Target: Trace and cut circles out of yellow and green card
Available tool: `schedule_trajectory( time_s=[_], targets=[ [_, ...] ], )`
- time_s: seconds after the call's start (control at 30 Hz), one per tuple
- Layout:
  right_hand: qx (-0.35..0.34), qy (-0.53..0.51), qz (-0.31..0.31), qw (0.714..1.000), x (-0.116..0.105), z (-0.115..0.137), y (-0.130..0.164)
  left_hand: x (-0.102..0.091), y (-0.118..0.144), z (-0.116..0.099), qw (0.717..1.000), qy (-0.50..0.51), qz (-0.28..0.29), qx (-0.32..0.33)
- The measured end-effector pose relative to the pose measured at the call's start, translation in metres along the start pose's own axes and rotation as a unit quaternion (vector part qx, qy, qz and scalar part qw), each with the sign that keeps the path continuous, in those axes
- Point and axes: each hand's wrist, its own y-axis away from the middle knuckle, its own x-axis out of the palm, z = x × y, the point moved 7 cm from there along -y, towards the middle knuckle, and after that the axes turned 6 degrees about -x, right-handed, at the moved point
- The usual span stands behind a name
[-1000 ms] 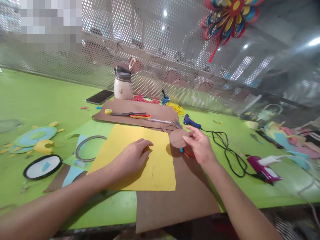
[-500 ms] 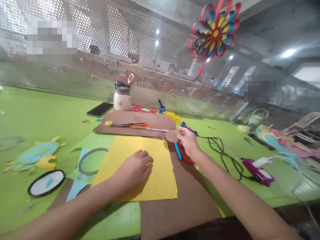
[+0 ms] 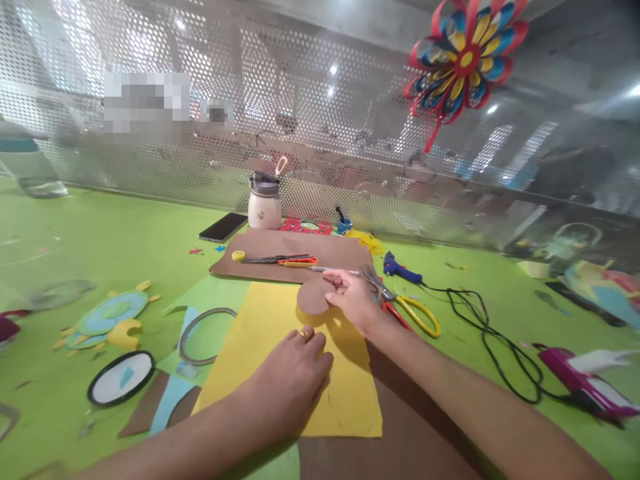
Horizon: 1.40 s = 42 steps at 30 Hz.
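Observation:
My right hand (image 3: 353, 300) pinches a brown paper circle (image 3: 314, 297) by its right edge. The circle is held over the upper part of a yellow paper sheet (image 3: 240, 353), casting a shadow on it. My left hand (image 3: 297, 367), wearing a ring, rests on the yellow sheet with its fingers curled together, just below the circle. I see nothing in its fingers. Beside my right hand lie scissors with yellow handles (image 3: 420, 316) and a red-handled tool (image 3: 397, 316), partly covered by the wrist.
Behind the sheet, a brown board (image 3: 270, 243) carries dark-bladed scissors (image 3: 275, 259) and a pen. A blue glue gun (image 3: 401, 268) with a black cord lies right. A paper turtle (image 3: 113, 312), ring (image 3: 183, 340), phone (image 3: 223, 227) and bottle (image 3: 265, 203) stand or lie left and behind.
My right hand has carried the brown circle left, from beside the yellow sheet to above it. The yellow-handled scissors now show. My left hand stays on the sheet; the view has shifted left.

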Motion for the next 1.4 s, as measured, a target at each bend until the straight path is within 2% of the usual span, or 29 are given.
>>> schedule_trajectory(
  time_s=[0.13,0.33,0.43,0.6,0.73,0.9,1.07,1.23,1.4],
  targets=[
    [-0.005,-0.014,0.034,0.999,0.013,0.003,-0.006,0.003,0.0,0.002,1.0,0.022,0.007,-0.013],
    [0.013,-0.033,0.054,0.998,0.01,0.001,-0.014,0.004,-0.001,0.006,0.998,0.049,0.025,-0.036],
    [0.027,-0.037,0.076,0.996,0.014,0.002,-0.014,0.003,0.0,0.004,0.999,0.038,0.011,-0.031],
    [0.028,-0.047,0.105,0.993,0.037,0.011,-0.011,0.004,0.001,-0.003,1.0,-0.008,-0.029,-0.006],
    [0.033,-0.042,0.091,0.994,0.047,0.019,-0.005,0.005,0.003,-0.006,0.998,-0.034,-0.049,0.016],
    [0.046,-0.013,0.047,0.998,0.039,0.03,0.002,0.005,0.005,-0.009,0.996,-0.051,-0.054,0.042],
    [0.067,0.01,0.072,0.995,0.05,0.044,0.001,0.007,0.002,-0.008,0.996,-0.048,-0.055,0.042],
    [0.041,0.049,0.073,0.995,0.071,0.056,-0.009,0.009,0.0,-0.005,0.997,-0.047,-0.054,0.033],
    [-0.04,0.125,0.049,0.99,0.092,0.064,-0.029,0.009,0.001,-0.005,0.996,-0.056,-0.056,0.041]
  ],
)
